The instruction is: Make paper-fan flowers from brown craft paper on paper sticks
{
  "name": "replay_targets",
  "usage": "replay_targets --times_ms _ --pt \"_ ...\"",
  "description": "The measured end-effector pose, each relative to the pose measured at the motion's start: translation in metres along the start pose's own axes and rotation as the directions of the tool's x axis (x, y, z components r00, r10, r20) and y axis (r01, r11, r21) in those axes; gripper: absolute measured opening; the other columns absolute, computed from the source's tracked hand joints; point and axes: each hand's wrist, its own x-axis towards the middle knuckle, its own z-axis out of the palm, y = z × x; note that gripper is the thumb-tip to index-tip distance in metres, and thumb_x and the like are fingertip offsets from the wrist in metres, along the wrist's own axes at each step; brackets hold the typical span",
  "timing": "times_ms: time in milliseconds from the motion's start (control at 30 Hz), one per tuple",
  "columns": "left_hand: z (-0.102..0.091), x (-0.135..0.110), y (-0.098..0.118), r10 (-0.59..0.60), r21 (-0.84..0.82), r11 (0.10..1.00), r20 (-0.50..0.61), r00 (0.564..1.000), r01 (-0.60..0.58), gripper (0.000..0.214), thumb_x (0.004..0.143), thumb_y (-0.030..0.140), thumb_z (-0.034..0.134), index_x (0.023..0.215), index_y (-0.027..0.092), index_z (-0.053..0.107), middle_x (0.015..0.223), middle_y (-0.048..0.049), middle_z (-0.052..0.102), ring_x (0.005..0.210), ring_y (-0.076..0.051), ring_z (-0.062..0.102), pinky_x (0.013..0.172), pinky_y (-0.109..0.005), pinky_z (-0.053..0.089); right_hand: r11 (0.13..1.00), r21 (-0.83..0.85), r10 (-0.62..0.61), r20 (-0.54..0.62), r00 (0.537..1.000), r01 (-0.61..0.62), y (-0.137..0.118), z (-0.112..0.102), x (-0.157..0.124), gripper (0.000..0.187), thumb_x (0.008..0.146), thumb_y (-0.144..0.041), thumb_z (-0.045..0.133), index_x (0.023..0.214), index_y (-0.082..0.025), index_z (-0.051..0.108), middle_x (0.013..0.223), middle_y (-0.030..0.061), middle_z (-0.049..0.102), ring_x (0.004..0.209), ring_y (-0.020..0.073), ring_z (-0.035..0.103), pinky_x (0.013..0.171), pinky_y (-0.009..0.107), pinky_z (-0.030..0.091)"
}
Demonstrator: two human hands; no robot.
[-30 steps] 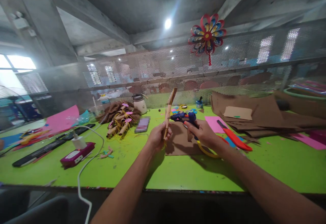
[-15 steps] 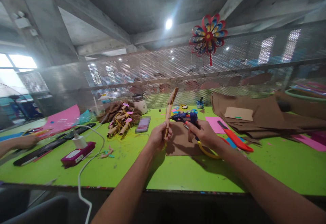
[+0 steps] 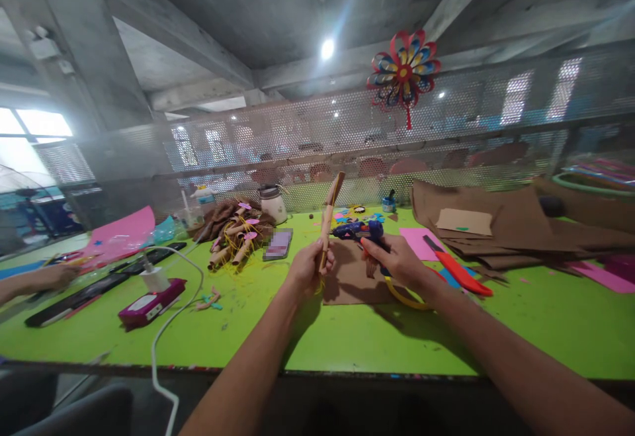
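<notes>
My left hand is closed round the lower end of a brown paper roll, which it holds up at a slight tilt; yellow string runs along it. In my right hand is a dark blue glue gun, its nozzle pointing left at the roll. Whether the nozzle touches the roll I cannot tell. Beneath both hands a brown paper sheet lies on the green table. A yellow ring-shaped thing shows partly under my right wrist.
Left of centre lies a pile of paper rolls with yellow string, beside a phone. A purple power strip with a white cable sits nearer. Red-handled cutter and brown paper stack are right. Another person's hand is far left.
The glue gun's nozzle has shifted slightly away from the roll or along it. Both hands otherwise stay nearly in place, and the view has moved very slightly.
</notes>
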Motion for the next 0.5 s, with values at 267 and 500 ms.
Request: replay_targets --times_ms 267,500 --pt "0.001 -0.001 0.002 -0.056 -0.061 0.997 0.018 0.998 0.057 0.024 0.088 0.027 0.043 0.082 0.010 0.058 0.053 -0.0013 0.053 0.039 -0.006 0.044 0.034 -0.013 0.028 0.986 0.166 0.036 -0.036 0.999 -0.030 0.006 -0.002 0.002 0.039 0.082 -0.051 0.055 0.079 -0.013 0.062 0.071 0.0065 0.065 0.063 0.0149 0.059 0.061 0.027 0.049" --pt "0.004 -0.004 0.005 -0.061 -0.058 0.996 -0.003 0.998 0.061 0.023 0.088 0.027 0.043 0.080 0.010 0.057 0.052 -0.0008 0.052 0.039 -0.006 0.044 0.035 -0.012 0.029 0.995 0.103 0.004 -0.017 1.000 -0.002 0.009 0.000 0.003 0.042 0.084 -0.052 0.052 0.073 -0.013 0.062 0.065 0.0053 0.062 0.057 0.0140 0.058 0.055 0.026 0.047"
